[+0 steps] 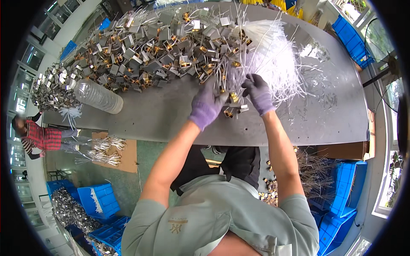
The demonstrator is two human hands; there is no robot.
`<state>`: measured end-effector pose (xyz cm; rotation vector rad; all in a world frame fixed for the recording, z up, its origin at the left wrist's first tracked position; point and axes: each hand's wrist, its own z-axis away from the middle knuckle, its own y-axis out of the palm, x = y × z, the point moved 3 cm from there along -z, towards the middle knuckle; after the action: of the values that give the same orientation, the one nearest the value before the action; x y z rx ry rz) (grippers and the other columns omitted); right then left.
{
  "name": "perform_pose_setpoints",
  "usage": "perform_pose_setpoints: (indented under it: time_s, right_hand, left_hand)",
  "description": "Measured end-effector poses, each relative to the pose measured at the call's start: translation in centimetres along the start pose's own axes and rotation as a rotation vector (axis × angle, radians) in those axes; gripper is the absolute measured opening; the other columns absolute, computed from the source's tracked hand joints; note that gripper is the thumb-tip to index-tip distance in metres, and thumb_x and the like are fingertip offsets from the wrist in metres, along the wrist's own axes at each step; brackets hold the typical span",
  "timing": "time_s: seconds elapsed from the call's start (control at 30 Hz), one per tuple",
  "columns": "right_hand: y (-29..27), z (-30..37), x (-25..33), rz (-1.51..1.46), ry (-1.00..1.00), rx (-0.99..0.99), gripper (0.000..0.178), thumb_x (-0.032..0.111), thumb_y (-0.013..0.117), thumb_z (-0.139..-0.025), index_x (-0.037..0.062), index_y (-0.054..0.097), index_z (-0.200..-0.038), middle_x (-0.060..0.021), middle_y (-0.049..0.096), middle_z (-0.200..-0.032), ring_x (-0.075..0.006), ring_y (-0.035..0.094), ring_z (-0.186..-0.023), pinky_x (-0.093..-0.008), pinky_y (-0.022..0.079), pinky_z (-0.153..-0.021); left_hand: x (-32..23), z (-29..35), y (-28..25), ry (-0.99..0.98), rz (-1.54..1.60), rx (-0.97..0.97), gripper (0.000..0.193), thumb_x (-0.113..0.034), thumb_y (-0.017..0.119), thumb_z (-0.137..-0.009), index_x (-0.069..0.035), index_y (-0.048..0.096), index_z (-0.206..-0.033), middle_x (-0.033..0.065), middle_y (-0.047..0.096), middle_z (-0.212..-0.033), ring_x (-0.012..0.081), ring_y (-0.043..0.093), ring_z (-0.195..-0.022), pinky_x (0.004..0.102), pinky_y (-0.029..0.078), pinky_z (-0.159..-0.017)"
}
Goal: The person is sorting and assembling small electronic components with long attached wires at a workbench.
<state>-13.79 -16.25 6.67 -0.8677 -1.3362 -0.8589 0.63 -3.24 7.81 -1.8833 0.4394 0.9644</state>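
Head view: the left hand [206, 105] was partly closed, its thumb just beside a gold-coloured coil part [233, 97]; whether it had hold of that part could not be told from where I stood; the right hand [258, 94] was bent, its fingers drawn together near the white wires [275, 70], and any wire in its grip was too fine to confirm. The coil part was between the hands, above the near side of the worktop [171, 111]; the component pile [145, 55] was beyond it.

Possible faults, as judged: leads from the pile crossed close to the fingers; a pull on a crossed lead could drag neighbouring parts along or strain a joint; loose parts [229, 114] were nearer the worktop's edge, where a sleeveless forearm's sweep could knock them off; the clear bottle [99, 97] lay against the pile and could roll if parts shifted.
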Motion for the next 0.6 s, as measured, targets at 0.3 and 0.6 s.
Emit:
perform_pose_setpoints:
  time_s: [0.3,0.6]
  right_hand:
    - [-4.9,7.3,0.7,0.388,-0.438,-0.028,0.037,0.02,0.039,-0.097,-0.0039,0.059,-0.078,-0.0137,0.061,-0.068,-0.0237,0.058,-0.062,-0.0323,0.047,-0.064]
    - [-9.0,9.4,-9.2,0.482,-0.144,-0.066,0.032,0.029,0.05,-0.095,0.0032,0.066,-0.084,-0.0132,0.065,-0.07,-0.0291,0.065,-0.064,-0.0357,0.05,-0.061]
  left_hand:
    - [0.1,-14.1,4.8,-0.086,-0.275,0.146,0.051,-0.039,0.064,-0.084,-0.008,0.049,-0.121,0.024,0.06,-0.11,0.0392,0.059,-0.1,0.0438,0.047,-0.088]
    - [3.0,-1.4,-0.8,0.097,0.076,0.002,0.026,-0.019,0.073,-0.076,-0.004,0.059,-0.093,0.0091,0.062,-0.078,0.0203,0.058,-0.069,0.0348,0.048,-0.067]
